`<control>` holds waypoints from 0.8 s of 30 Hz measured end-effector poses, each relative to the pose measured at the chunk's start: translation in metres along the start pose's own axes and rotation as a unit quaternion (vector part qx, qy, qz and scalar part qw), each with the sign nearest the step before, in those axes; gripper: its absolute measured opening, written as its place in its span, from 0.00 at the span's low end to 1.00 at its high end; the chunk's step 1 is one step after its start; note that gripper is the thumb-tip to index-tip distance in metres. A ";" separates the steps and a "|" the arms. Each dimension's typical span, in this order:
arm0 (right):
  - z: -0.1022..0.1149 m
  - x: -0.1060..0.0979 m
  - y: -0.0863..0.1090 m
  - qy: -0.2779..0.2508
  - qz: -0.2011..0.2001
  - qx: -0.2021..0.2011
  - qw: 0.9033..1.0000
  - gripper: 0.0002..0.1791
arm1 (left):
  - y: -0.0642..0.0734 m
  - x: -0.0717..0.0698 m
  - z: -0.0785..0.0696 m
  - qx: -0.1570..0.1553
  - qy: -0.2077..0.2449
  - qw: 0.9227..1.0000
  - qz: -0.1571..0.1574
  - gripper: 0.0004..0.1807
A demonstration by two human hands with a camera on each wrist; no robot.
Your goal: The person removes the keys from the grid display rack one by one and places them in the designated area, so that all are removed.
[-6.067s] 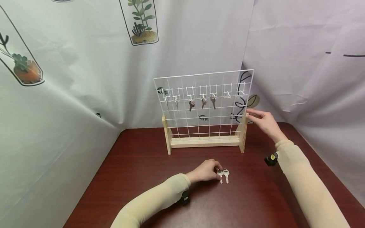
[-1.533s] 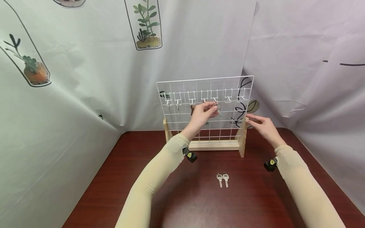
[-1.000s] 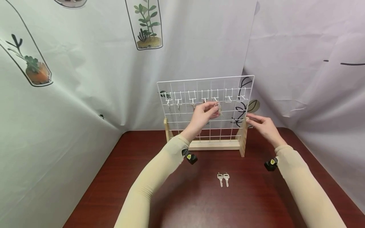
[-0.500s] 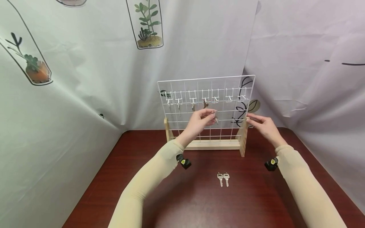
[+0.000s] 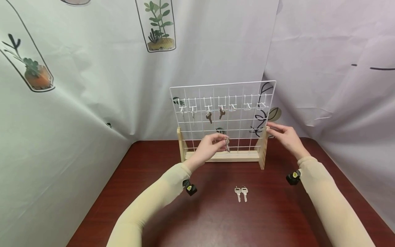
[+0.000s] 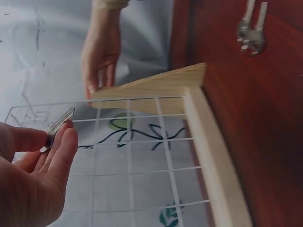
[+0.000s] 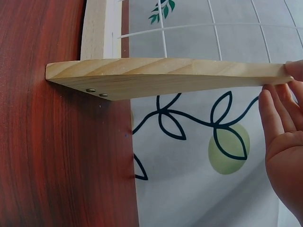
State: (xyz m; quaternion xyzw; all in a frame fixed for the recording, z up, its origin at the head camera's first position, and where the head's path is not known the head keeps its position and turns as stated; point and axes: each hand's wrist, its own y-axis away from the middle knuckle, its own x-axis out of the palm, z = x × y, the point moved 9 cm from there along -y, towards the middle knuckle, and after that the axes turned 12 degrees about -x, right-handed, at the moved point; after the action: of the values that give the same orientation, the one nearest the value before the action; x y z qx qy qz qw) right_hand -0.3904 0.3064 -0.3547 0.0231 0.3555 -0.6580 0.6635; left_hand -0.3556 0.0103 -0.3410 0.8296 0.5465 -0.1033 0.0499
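My left hand pinches a silver key between thumb and fingers, in front of the lower part of the white wire grid. In the left wrist view the key points up and to the right from the fingertips. My right hand grips the top of the rack's right wooden upright between thumb and fingers; the right wrist view shows this hold on the upright closely. Several keys hang from the left hooks, among them a brownish key and another brownish key.
Two silver keys with small rings lie side by side on the dark red table. Three white hooks line the grid's upper right. Behind the rack hangs a pale curtain with printed plants.
The left hand was at the tabletop keys, then rose to the fifth hook. It has since come down and left with that hook's key. The right hand has stayed on the upright.
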 end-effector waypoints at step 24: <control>0.002 -0.001 0.000 -0.002 -0.007 0.001 1.000 0.28 | 0.033 0.019 0.068 -0.037 -0.030 0.998 0.048 0.12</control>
State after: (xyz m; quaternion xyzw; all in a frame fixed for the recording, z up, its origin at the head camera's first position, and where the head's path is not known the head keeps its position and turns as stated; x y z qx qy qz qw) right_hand -0.3896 0.3062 -0.3530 0.0198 0.3535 -0.6629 0.6597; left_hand -0.3260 0.0009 -0.4127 0.8488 0.5080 -0.1055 0.1016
